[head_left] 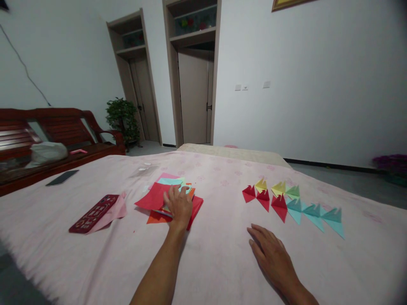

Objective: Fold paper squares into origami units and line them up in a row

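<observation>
My left hand (178,205) rests on a loose pile of coloured paper sheets, its fingers apart and bent over the top. A red sheet (152,195) juts out to the left of the fingers, with orange, light blue and pink edges showing beneath and behind. Whether the fingertips pinch a sheet is hard to see. My right hand (273,256) lies on the pink cloth (219,262) with fingers stretched out, holding nothing. Beyond it stand several folded paper birds: red ones (280,205), yellow ones (261,185), a green one (293,192) and light blue ones (314,212).
Left of the pile, a dark red phone case (93,214) lies over pink paper (111,214). A dark phone (62,178) is near the cloth's left edge, and a clear plastic wrapper (143,170) lies behind the pile. A wooden bench (63,123) stands at the left.
</observation>
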### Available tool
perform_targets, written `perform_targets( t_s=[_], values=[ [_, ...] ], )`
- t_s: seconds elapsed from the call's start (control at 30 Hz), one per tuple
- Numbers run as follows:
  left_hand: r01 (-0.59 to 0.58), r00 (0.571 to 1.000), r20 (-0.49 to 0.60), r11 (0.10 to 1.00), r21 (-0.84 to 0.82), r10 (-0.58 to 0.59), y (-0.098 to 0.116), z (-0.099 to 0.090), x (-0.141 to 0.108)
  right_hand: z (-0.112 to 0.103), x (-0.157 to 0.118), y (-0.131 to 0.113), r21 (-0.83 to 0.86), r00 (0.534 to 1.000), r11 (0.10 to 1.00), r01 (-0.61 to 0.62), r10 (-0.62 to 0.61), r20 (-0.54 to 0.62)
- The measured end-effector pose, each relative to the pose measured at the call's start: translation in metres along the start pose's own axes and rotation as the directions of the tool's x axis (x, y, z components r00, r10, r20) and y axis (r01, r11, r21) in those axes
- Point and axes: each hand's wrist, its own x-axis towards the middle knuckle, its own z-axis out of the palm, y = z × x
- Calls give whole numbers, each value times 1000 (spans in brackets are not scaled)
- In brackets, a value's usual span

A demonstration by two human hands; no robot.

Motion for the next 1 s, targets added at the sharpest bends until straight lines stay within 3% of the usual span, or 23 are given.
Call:
perform_targets(
  t_s=[0.3, 0.47, 0.67, 0.77, 0.87, 1.0],
  values=[
    [156, 988, -10, 985, 77, -156, -29, -13, 18, -11, -1, -10, 35, 999, 999, -24, 22, 42],
    [211, 967, 125, 972, 106, -223, -45, -13, 24, -15, -3, -12, 55, 998, 997, -47, 44, 52],
    [6, 996, 84, 999, 46, -10, -32, -19, 24, -11, -3, -10, 44, 999, 999, -16, 15, 32],
    [-66, 987, 150, 998, 21, 62, -24, -25, 27, -10, -2, -9, 38, 1000, 999, -5, 5, 19],
    [-112, 956, 274, 993, 24, 101, -19, -31, 27, -9, -2, -8, 35, 1000, 999, 6, -6, 8],
    [-152, 860, 502, 984, 89, 87, -13, -37, 20, -9, -3, -7, 26, 1000, 1000, 14, -13, -9]
  ],
)
